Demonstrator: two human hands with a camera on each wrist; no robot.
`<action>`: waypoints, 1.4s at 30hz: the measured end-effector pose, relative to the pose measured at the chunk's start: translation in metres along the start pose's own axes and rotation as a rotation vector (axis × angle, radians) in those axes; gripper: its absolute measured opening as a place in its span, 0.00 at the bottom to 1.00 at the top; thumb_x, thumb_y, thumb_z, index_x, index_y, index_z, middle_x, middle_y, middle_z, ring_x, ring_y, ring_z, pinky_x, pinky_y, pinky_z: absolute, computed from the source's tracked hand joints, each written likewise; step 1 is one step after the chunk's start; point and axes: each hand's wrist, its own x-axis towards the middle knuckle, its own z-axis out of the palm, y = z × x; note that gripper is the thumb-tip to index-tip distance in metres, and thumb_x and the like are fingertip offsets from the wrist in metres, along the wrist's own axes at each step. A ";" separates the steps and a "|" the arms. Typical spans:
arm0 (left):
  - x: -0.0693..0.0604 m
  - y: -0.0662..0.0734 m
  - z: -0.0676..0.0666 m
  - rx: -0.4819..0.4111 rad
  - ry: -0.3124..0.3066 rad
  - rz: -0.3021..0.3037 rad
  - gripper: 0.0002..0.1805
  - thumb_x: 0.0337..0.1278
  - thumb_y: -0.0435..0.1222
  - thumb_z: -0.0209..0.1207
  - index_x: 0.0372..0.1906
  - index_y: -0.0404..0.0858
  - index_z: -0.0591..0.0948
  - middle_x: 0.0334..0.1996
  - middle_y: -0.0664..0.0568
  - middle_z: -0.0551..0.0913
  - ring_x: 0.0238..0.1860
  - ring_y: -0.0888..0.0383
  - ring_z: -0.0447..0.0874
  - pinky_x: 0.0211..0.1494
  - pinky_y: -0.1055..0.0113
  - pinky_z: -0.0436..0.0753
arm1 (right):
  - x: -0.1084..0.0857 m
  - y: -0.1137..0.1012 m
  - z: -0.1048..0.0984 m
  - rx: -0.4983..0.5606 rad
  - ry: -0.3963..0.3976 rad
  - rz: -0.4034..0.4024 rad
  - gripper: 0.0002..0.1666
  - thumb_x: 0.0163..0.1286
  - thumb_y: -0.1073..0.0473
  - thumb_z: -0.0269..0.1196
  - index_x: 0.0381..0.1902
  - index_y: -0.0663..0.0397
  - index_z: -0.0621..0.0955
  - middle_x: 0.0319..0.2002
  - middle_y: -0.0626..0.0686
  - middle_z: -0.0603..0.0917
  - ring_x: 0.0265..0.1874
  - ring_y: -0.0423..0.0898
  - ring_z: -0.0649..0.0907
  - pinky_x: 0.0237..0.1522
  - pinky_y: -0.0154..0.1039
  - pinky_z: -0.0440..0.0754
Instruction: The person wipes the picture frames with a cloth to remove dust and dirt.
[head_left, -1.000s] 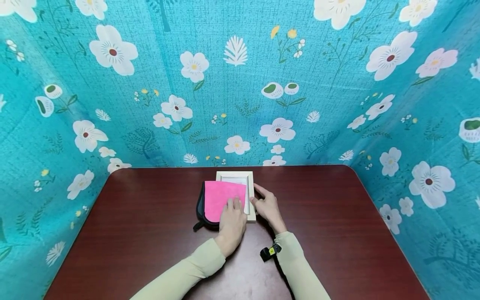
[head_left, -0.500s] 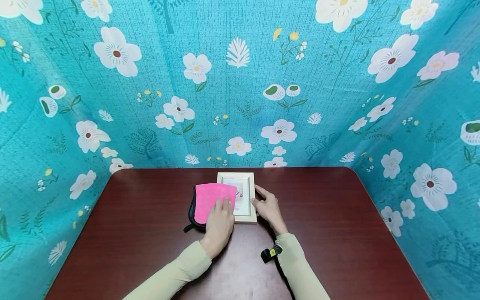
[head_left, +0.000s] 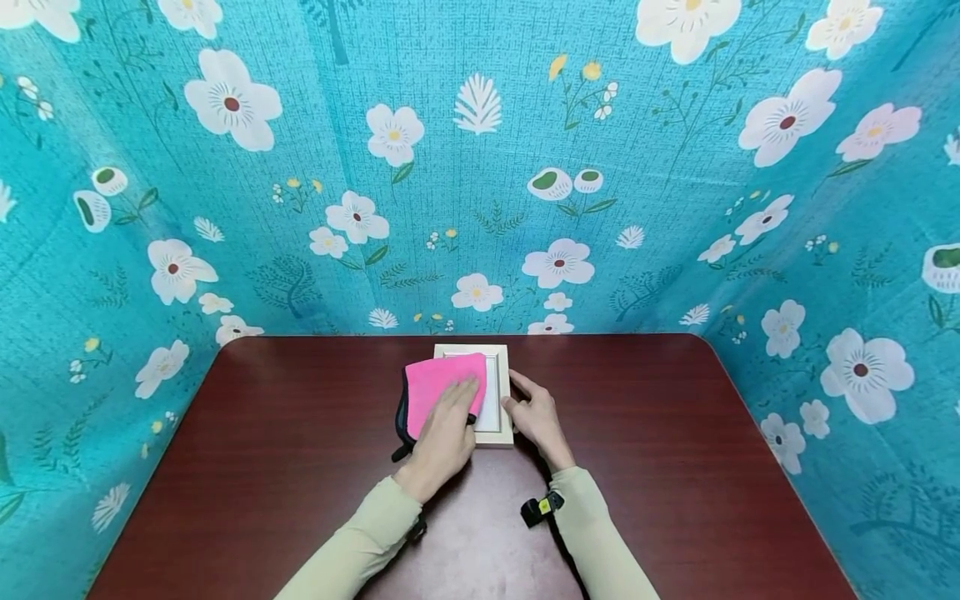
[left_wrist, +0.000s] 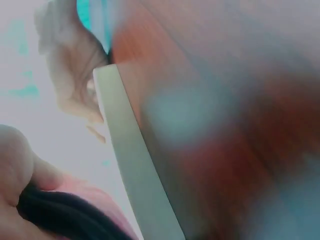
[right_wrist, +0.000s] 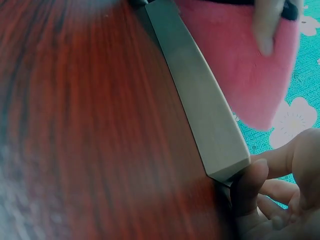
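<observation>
A cream picture frame (head_left: 492, 437) lies flat on the table, its picture mostly covered. Over it is spread a pink cleaning cloth (head_left: 435, 384) with dark edging and a black loop at its lower left corner. My left hand (head_left: 445, 436) lies on the cloth, fingers extended and pressing it against the frame. At the frame's right side, my right hand (head_left: 537, 417) holds the edge with thumb and forefinger; the right wrist view shows its fingers (right_wrist: 250, 177) at the frame's corner. The left wrist view is blurred, with the frame's pale side (left_wrist: 127, 145) visible.
The dark red-brown table (head_left: 300, 467) extends around the frame on all sides. Behind and beside it hangs a turquoise floral curtain (head_left: 420, 283). A black strap with a yellow mark (head_left: 543, 507) sits at my right wrist.
My left hand slid the cloth leftward, baring the picture, then back to the right and up over the frame. The right hand and the frame have stayed in place.
</observation>
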 end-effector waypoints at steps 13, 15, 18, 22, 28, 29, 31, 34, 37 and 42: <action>-0.001 0.013 0.025 0.351 -0.202 0.132 0.37 0.56 0.26 0.72 0.73 0.28 0.76 0.75 0.37 0.75 0.76 0.37 0.72 0.79 0.46 0.71 | 0.001 0.002 -0.001 0.015 -0.005 -0.003 0.37 0.70 0.68 0.61 0.76 0.48 0.77 0.62 0.57 0.87 0.11 0.41 0.77 0.17 0.35 0.75; -0.002 0.015 0.024 0.415 -0.207 0.139 0.34 0.60 0.27 0.72 0.72 0.29 0.77 0.74 0.38 0.76 0.75 0.38 0.74 0.77 0.47 0.74 | 0.001 0.001 -0.001 0.010 -0.005 -0.011 0.37 0.70 0.68 0.61 0.76 0.48 0.77 0.65 0.56 0.86 0.11 0.42 0.77 0.18 0.36 0.77; -0.003 0.017 0.023 0.451 -0.213 0.133 0.27 0.68 0.24 0.65 0.71 0.29 0.79 0.73 0.39 0.77 0.76 0.40 0.74 0.76 0.48 0.75 | 0.001 0.001 -0.002 0.004 -0.005 -0.017 0.36 0.70 0.68 0.62 0.76 0.47 0.78 0.66 0.56 0.85 0.11 0.42 0.77 0.18 0.38 0.78; -0.004 0.019 0.024 0.493 -0.213 0.126 0.25 0.71 0.21 0.58 0.70 0.30 0.79 0.73 0.40 0.78 0.76 0.41 0.74 0.76 0.49 0.75 | 0.001 0.001 -0.001 -0.004 -0.003 -0.016 0.36 0.71 0.67 0.63 0.76 0.46 0.78 0.66 0.56 0.85 0.11 0.42 0.77 0.19 0.38 0.79; -0.006 0.021 0.027 0.544 -0.204 0.113 0.26 0.71 0.22 0.59 0.72 0.31 0.79 0.73 0.41 0.78 0.75 0.42 0.75 0.77 0.52 0.74 | 0.002 0.003 0.001 -0.003 0.004 -0.018 0.36 0.71 0.68 0.62 0.76 0.47 0.78 0.66 0.56 0.85 0.11 0.42 0.78 0.19 0.38 0.79; -0.006 0.021 0.027 0.552 -0.199 0.113 0.26 0.70 0.23 0.60 0.72 0.31 0.79 0.73 0.41 0.78 0.75 0.42 0.75 0.77 0.52 0.74 | 0.002 0.003 0.001 -0.002 0.004 -0.018 0.36 0.71 0.68 0.62 0.76 0.47 0.78 0.66 0.56 0.85 0.11 0.42 0.78 0.19 0.38 0.79; -0.007 0.021 0.027 0.579 -0.194 0.114 0.26 0.71 0.23 0.60 0.72 0.31 0.78 0.73 0.42 0.79 0.75 0.43 0.76 0.77 0.54 0.75 | 0.002 0.003 0.001 0.000 0.002 -0.014 0.35 0.72 0.67 0.63 0.76 0.46 0.78 0.66 0.56 0.85 0.11 0.42 0.78 0.19 0.38 0.79; -0.008 0.022 0.026 0.634 -0.186 0.123 0.25 0.72 0.25 0.58 0.72 0.32 0.79 0.72 0.43 0.79 0.74 0.44 0.77 0.76 0.55 0.76 | 0.001 0.002 0.001 0.016 -0.004 -0.006 0.35 0.73 0.66 0.65 0.76 0.47 0.77 0.66 0.57 0.85 0.12 0.41 0.78 0.19 0.38 0.80; -0.009 0.023 0.025 0.667 -0.193 0.119 0.25 0.73 0.26 0.58 0.72 0.33 0.79 0.73 0.45 0.79 0.74 0.45 0.77 0.76 0.56 0.76 | 0.000 0.002 0.000 0.029 -0.007 -0.010 0.34 0.74 0.66 0.65 0.77 0.48 0.77 0.67 0.58 0.84 0.13 0.40 0.78 0.19 0.38 0.81; -0.010 0.024 0.021 0.681 -0.225 0.096 0.25 0.74 0.26 0.58 0.73 0.34 0.78 0.74 0.45 0.78 0.76 0.45 0.75 0.77 0.57 0.74 | 0.000 0.002 -0.001 0.036 -0.007 -0.014 0.34 0.73 0.66 0.65 0.76 0.48 0.77 0.68 0.58 0.83 0.13 0.41 0.78 0.19 0.38 0.81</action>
